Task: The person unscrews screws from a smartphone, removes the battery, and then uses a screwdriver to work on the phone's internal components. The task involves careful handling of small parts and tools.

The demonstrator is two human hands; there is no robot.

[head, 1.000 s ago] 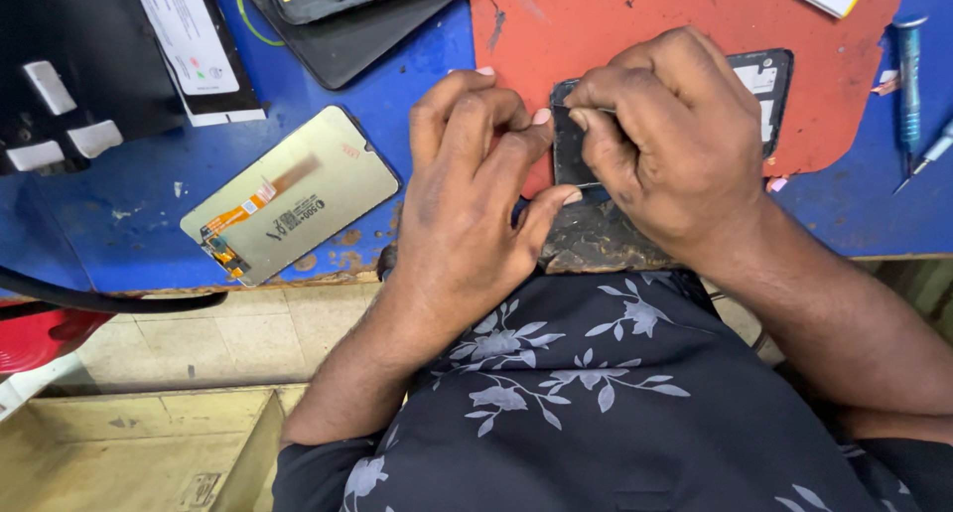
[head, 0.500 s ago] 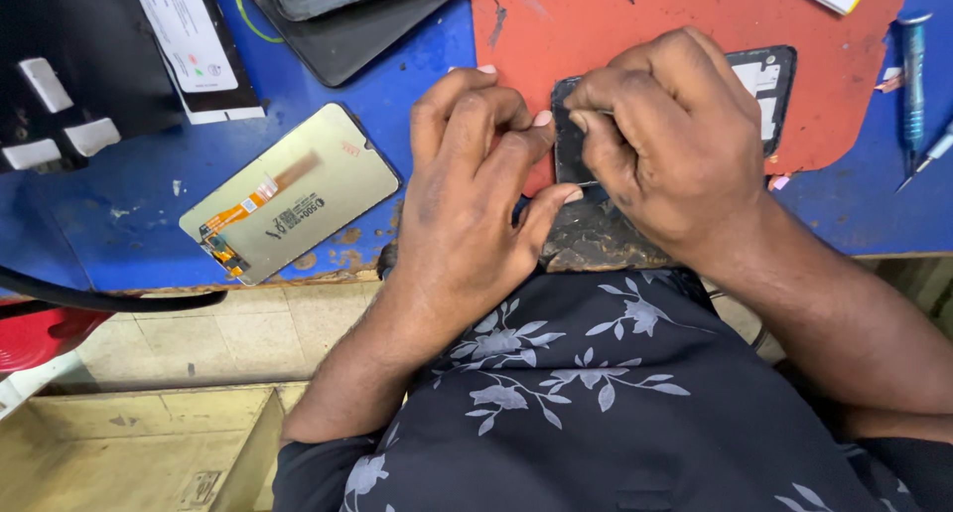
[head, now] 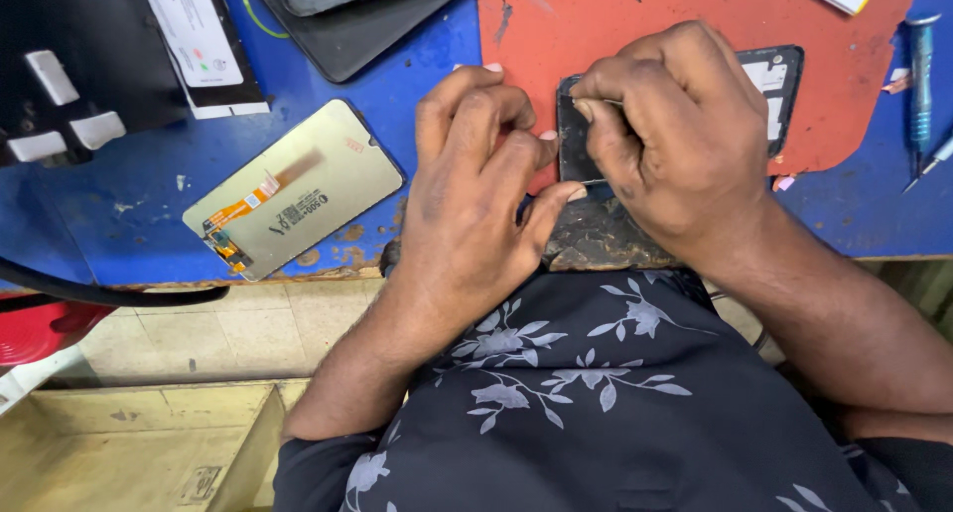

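Note:
A dark phone body (head: 772, 87) lies on a red mat (head: 635, 25) at the bench's near edge, mostly hidden under my hands. My left hand (head: 475, 204) curls over the phone's left end, thumb tip pressed against its edge. My right hand (head: 675, 135) covers the phone's middle, fingers bent and pinched on a thin metal tool (head: 599, 102) whose tip touches the phone's left end. Only the phone's right end and a strip by my fingers show.
A loose gold-backed display panel (head: 296, 187) with an orange flex cable lies on the blue bench (head: 149, 189) to the left. A dark tablet back cover (head: 362, 15) sits at top centre. Blue screwdrivers (head: 921, 75) rest at far right. A black cable (head: 99, 292) runs along the bench edge.

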